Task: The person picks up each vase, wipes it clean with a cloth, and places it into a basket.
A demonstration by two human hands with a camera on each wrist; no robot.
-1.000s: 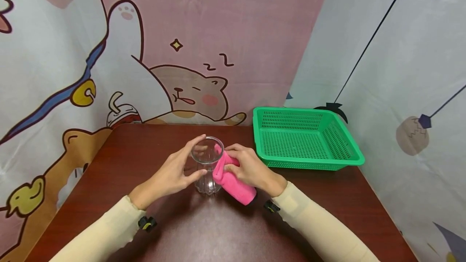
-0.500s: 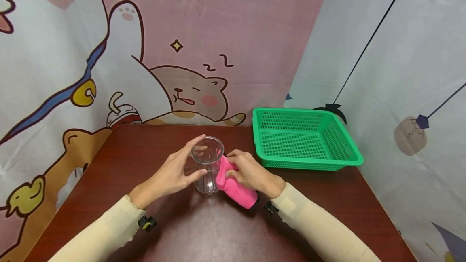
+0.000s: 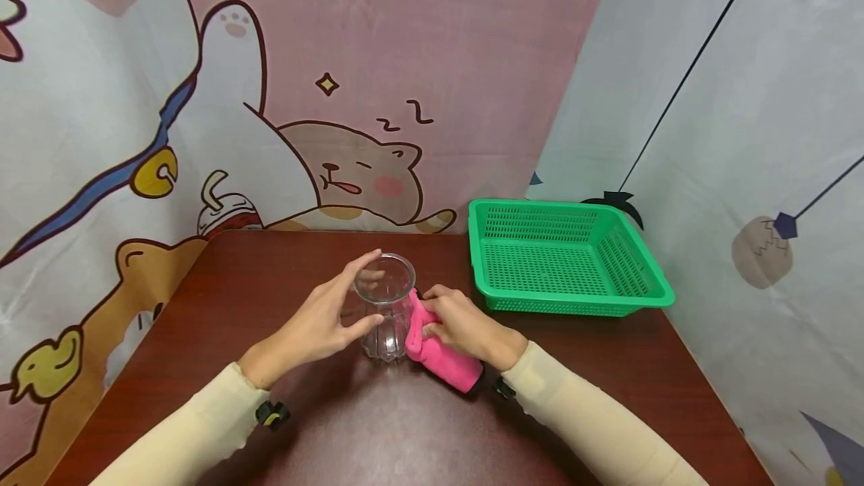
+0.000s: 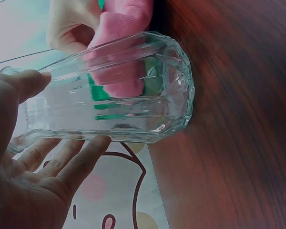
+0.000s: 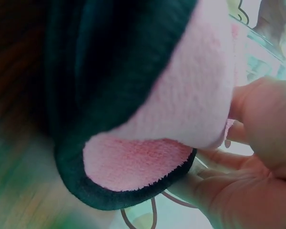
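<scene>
A clear glass vase [image 3: 386, 337] with a round rim and ribbed sides stands upright on the brown table [image 3: 364, 433]. My left hand [image 3: 322, 322] holds it near the top from the left, thumb on one side and fingers on the other, as the left wrist view shows. Against the vase's right side, my right hand [image 3: 467, 327] grips a folded pink cloth [image 3: 451, 367], fuzzy and edged in black. In the left wrist view part of the cloth shows through the glass. The right wrist view has the cloth's dark border [image 5: 100, 195] hanging close to the camera.
A green perforated plastic basket [image 3: 574, 298] stands at the table's back right, beyond my right hand. Behind the table hangs a cartoon-printed cloth backdrop [image 3: 466, 96], which runs along the left and right sides too.
My right hand and the pink cloth have slid a little down and to the right along the vase's side. The left hand and the vase have stayed put.
</scene>
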